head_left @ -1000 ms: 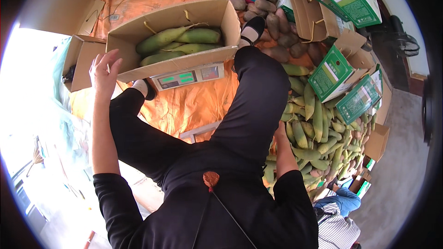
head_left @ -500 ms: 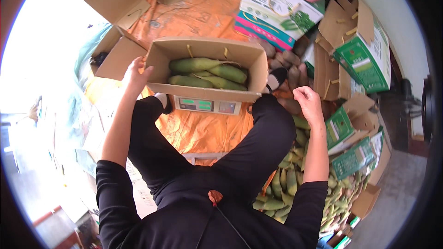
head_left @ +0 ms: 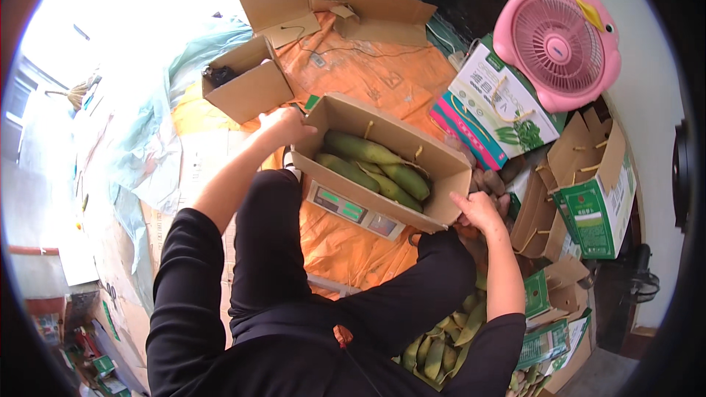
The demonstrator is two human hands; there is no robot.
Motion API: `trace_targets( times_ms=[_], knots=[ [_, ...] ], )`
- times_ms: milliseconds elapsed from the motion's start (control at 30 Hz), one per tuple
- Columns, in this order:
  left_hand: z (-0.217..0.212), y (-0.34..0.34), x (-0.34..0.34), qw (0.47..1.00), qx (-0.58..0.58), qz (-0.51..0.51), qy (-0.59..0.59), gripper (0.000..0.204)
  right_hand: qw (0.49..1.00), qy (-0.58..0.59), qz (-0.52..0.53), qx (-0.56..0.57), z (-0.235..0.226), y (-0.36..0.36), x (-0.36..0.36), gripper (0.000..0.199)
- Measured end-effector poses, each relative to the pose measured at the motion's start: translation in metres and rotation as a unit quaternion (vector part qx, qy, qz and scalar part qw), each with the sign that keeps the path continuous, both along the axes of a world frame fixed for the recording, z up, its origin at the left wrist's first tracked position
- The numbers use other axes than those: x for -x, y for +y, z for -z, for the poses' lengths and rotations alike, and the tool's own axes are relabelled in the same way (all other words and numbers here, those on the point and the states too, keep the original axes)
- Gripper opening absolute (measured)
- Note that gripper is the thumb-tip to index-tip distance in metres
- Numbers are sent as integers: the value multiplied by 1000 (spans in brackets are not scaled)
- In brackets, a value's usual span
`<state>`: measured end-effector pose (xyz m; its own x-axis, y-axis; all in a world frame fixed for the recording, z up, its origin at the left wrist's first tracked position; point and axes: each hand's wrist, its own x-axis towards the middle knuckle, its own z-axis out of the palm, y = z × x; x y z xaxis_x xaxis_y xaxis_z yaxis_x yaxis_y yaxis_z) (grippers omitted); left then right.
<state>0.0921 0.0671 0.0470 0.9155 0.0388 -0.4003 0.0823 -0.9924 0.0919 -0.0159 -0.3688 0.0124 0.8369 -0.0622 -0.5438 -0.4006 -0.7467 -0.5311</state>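
1. Now, nearest on the right, a pile of green radishes is lying beside the person's right leg; a second ago the right hand was reaching down there.
2. Just beyond, the right hand is gripping the right end of the cardboard box, its thumb and fingers closing on the near corner. Half a second ago it was hovering apart from the box.
3. On the left, the left hand is curling its fingers over the box's left rim and gripping that end. So both ends are now being held, and the box is apparently being steadied or shifted.
4. Between the legs, the box is sitting slanted in view, holding several long green radishes. A scale with lit displays is showing under its near side; I cannot tell whether the box is bearing on it.
5. Farther off, an orange sheet is covering the floor, while a pink fan is coming fully into view at far right as the camera is turning.
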Motion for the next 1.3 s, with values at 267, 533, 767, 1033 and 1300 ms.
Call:
trace_targets(
  times_ms=[267,533,767,1033,1300],
  knots=[
    [10,4,1,999,-5,41,-26,41,1000,5,21,21,15,5,-11,39],
    [32,46,-5,998,63,16,-23,33,995,-27,51,76,-31,45,-35,28],
    [19,122,22,990,115,-64,-43,36,969,-127,-117,175,-80,109,-85,39],
    [5,258,101,950,176,-192,-173,33,947,-202,-243,48,-103,242,-115,39],
    [9,369,283,930,77,-293,-207,32,884,-225,-395,109,-56,423,-59,36]
  ],
)
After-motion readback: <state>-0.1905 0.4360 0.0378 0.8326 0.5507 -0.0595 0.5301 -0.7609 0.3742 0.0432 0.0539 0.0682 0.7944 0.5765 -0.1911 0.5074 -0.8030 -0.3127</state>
